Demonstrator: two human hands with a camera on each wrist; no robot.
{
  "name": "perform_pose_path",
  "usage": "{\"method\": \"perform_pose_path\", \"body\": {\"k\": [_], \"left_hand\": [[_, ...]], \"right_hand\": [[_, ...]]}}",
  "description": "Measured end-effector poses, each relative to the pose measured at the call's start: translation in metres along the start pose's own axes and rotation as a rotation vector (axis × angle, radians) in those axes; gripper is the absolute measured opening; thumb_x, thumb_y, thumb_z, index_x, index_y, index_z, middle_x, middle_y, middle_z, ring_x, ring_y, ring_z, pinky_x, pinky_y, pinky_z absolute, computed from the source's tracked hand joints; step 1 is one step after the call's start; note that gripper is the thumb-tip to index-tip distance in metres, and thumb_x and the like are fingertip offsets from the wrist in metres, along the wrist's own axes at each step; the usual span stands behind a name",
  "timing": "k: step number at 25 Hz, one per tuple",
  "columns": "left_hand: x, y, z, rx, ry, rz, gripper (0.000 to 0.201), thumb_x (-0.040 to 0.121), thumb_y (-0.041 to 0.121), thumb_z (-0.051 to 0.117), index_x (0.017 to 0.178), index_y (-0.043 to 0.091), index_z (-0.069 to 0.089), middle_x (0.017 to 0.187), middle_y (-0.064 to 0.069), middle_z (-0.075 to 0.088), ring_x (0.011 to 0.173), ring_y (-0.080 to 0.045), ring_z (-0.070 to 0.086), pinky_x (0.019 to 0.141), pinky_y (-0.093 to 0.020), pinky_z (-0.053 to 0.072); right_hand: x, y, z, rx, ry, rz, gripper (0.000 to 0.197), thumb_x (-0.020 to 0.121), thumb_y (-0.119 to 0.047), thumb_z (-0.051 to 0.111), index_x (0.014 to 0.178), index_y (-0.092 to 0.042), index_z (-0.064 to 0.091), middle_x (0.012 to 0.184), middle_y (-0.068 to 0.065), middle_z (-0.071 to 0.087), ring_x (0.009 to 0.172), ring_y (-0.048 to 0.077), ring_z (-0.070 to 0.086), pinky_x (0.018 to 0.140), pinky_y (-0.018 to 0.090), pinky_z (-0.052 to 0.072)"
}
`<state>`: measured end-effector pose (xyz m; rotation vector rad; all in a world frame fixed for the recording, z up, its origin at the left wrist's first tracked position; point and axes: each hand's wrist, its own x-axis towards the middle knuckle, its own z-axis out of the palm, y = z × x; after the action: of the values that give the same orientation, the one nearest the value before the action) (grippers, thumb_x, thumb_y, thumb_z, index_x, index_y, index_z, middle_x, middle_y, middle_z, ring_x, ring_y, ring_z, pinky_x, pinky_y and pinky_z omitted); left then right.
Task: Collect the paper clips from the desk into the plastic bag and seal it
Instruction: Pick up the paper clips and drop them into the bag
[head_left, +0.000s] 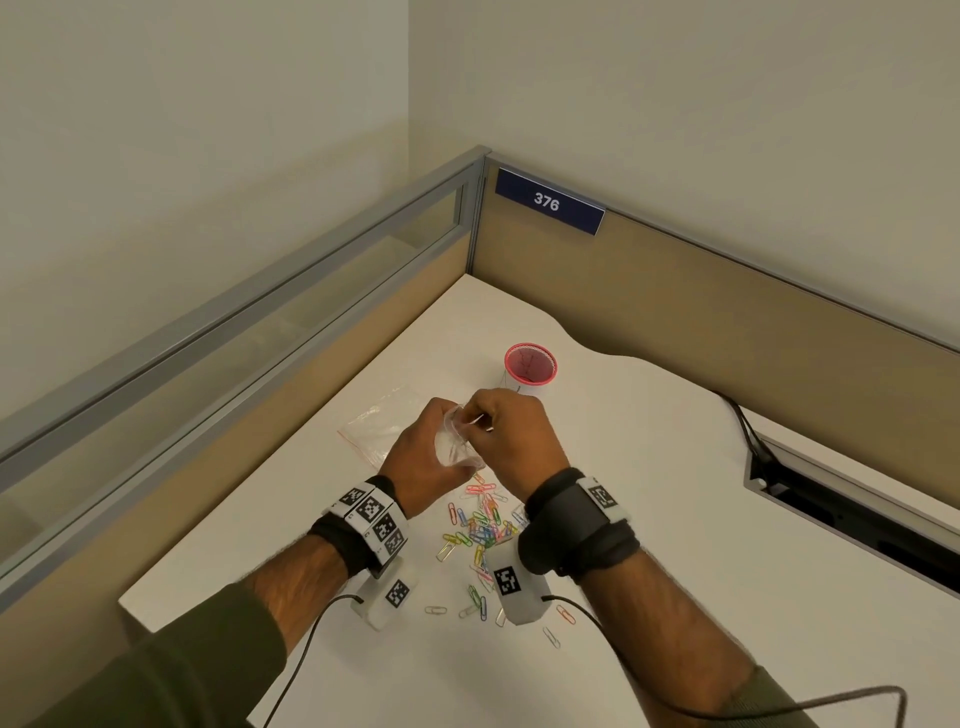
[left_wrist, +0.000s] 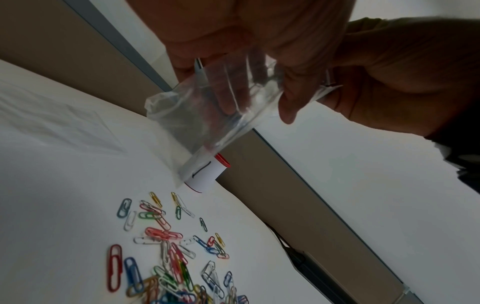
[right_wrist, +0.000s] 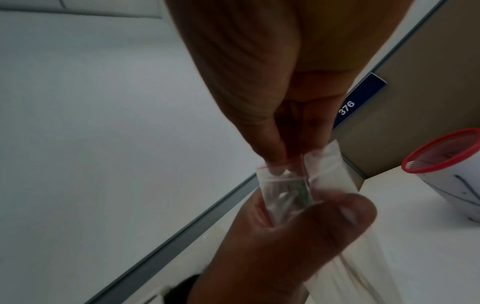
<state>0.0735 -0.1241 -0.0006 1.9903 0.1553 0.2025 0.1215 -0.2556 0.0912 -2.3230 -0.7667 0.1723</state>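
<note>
A small clear plastic bag (head_left: 456, 447) with a red zip line is held above the white desk between both hands. My left hand (head_left: 447, 418) grips its body from the left, with the fingers behind the film (left_wrist: 207, 107). My right hand (head_left: 477, 422) pinches the bag's mouth at the red strip (right_wrist: 281, 163). In the right wrist view a green clip shows faintly inside the bag (right_wrist: 285, 189). Several coloured paper clips (head_left: 483, 530) lie scattered on the desk below my wrists, also seen as a pile of paper clips (left_wrist: 176, 246) in the left wrist view.
A second clear bag (head_left: 376, 423) lies flat on the desk to the left. A white cup with a pink rim (head_left: 530, 364) stands behind the hands. Partition walls (head_left: 727, 312) close the corner. A cable slot (head_left: 831, 499) opens in the desk on the right.
</note>
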Motion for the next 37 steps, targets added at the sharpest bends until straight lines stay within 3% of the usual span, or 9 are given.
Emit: {"method": "perform_pose_path", "body": {"k": [6, 9, 12, 15, 19, 22, 26, 32, 37], "left_hand": [[-0.012, -0.011, -0.019, -0.048, 0.056, 0.017, 0.053, 0.075, 0.019, 0.086, 0.115, 0.018, 0.051, 0.107, 0.012, 0.065, 0.106, -0.006, 0.062, 0.096, -0.024, 0.048], [-0.022, -0.024, -0.042, -0.06, 0.108, -0.014, 0.053, 0.075, 0.018, 0.086, 0.114, 0.019, 0.051, 0.109, 0.01, 0.066, 0.108, -0.007, 0.062, 0.096, -0.024, 0.048], [-0.026, -0.025, -0.05, -0.053, 0.112, -0.012, 0.053, 0.074, 0.016, 0.087, 0.114, 0.019, 0.052, 0.109, 0.01, 0.065, 0.109, -0.007, 0.062, 0.096, -0.024, 0.047], [-0.024, -0.024, -0.049, -0.053, 0.103, 0.0, 0.053, 0.074, 0.017, 0.087, 0.114, 0.021, 0.053, 0.11, 0.009, 0.065, 0.109, -0.007, 0.062, 0.097, -0.026, 0.048], [-0.02, -0.026, -0.049, -0.034, 0.119, -0.011, 0.052, 0.074, 0.019, 0.087, 0.113, 0.023, 0.054, 0.111, 0.005, 0.065, 0.11, -0.01, 0.062, 0.097, -0.028, 0.048], [-0.018, -0.023, -0.044, -0.021, 0.114, -0.021, 0.052, 0.075, 0.018, 0.087, 0.114, 0.022, 0.053, 0.111, 0.006, 0.065, 0.11, -0.009, 0.062, 0.095, -0.023, 0.047], [-0.017, -0.022, -0.04, -0.023, 0.088, -0.021, 0.054, 0.075, 0.017, 0.086, 0.116, 0.02, 0.052, 0.112, 0.009, 0.064, 0.111, -0.006, 0.061, 0.095, -0.022, 0.047], [-0.017, -0.02, -0.039, -0.018, 0.092, -0.015, 0.053, 0.075, 0.016, 0.086, 0.116, 0.021, 0.052, 0.112, 0.006, 0.064, 0.113, -0.011, 0.061, 0.098, -0.023, 0.046], [-0.016, -0.02, -0.038, -0.011, 0.09, -0.019, 0.054, 0.075, 0.016, 0.086, 0.117, 0.02, 0.051, 0.113, 0.007, 0.064, 0.113, -0.01, 0.061, 0.097, -0.022, 0.045]], "right_hand": [[0.004, 0.044, -0.012, 0.089, 0.168, 0.061, 0.011, 0.087, -0.01, 0.061, 0.092, -0.015, 0.069, 0.091, -0.001, 0.07, 0.082, 0.016, 0.065, 0.077, 0.029, 0.055], [0.008, 0.111, 0.015, -0.103, -0.019, 0.3, 0.022, 0.086, -0.009, 0.06, 0.106, -0.014, 0.067, 0.112, 0.007, 0.067, 0.101, 0.024, 0.063, 0.093, 0.036, 0.051], [-0.01, 0.163, 0.035, -0.325, -0.287, 0.482, 0.042, 0.088, -0.01, 0.055, 0.13, -0.014, 0.052, 0.134, 0.013, 0.05, 0.123, 0.03, 0.049, 0.105, 0.038, 0.042], [-0.021, 0.178, 0.044, -0.434, -0.373, 0.469, 0.05, 0.086, -0.006, 0.054, 0.135, -0.015, 0.046, 0.137, 0.013, 0.04, 0.127, 0.031, 0.04, 0.106, 0.037, 0.041], [-0.035, 0.158, 0.067, -0.4, -0.421, 0.32, 0.043, 0.084, 0.0, 0.051, 0.124, -0.016, 0.056, 0.126, 0.009, 0.044, 0.121, 0.027, 0.041, 0.099, 0.035, 0.045], [-0.052, 0.15, 0.064, -0.341, -0.441, 0.282, 0.039, 0.088, -0.019, 0.057, 0.128, -0.017, 0.054, 0.125, 0.007, 0.049, 0.121, 0.027, 0.045, 0.099, 0.036, 0.045], [-0.072, 0.151, 0.057, -0.407, -0.522, 0.284, 0.089, 0.067, -0.051, 0.077, 0.141, -0.026, 0.034, 0.132, 0.002, 0.041, 0.124, 0.025, 0.039, 0.096, 0.043, 0.048], [-0.06, 0.145, 0.085, -0.442, -0.373, 0.25, 0.031, 0.094, -0.03, 0.049, 0.122, -0.019, 0.054, 0.115, 0.007, 0.052, 0.108, 0.027, 0.052, 0.087, 0.038, 0.051], [-0.046, 0.145, 0.082, -0.408, -0.292, 0.317, 0.018, 0.092, -0.014, 0.048, 0.101, -0.01, 0.063, 0.105, 0.009, 0.061, 0.095, 0.027, 0.061, 0.084, 0.035, 0.052]]}}
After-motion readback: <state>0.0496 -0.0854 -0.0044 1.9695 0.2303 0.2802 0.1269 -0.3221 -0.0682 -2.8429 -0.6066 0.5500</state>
